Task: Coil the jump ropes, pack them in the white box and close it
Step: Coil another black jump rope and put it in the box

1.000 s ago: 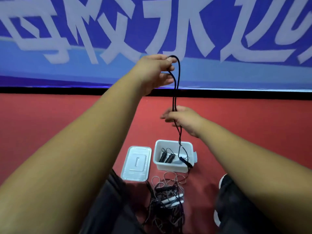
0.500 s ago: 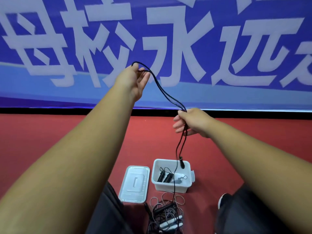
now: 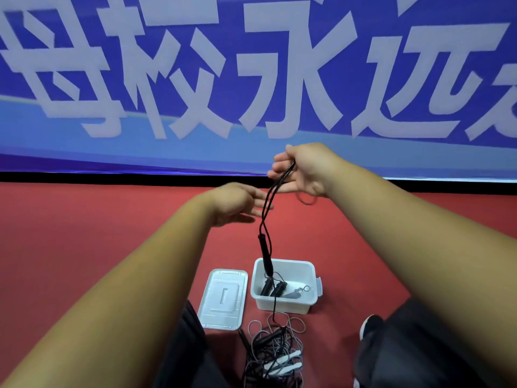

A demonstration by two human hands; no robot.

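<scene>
My right hand [image 3: 303, 170] is raised and grips a black jump rope [image 3: 269, 204] whose doubled strands hang down from it. One black handle [image 3: 265, 254] dangles just above the white box [image 3: 284, 303]. My left hand [image 3: 237, 204] is lower, fingers spread flat beside the hanging strands, holding nothing; it is blurred. The box stands open on the red floor with two black handles [image 3: 272, 288] and a grey piece inside. Its white lid [image 3: 222, 299] lies flat to its left. A tangled pile of ropes [image 3: 272, 351] with black and white handles lies in front of the box.
A blue banner [image 3: 251, 79] with large white characters hangs behind the red floor [image 3: 84, 233]. My dark-trousered knees [image 3: 419, 351] flank the pile, and a shoe [image 3: 369, 327] sits right of it. A small ring [image 3: 306, 198] hangs under my right wrist.
My left hand let go of the rope's top loop and dropped down beside the strands. My right hand rose with the rope, lifting the handle above the box.
</scene>
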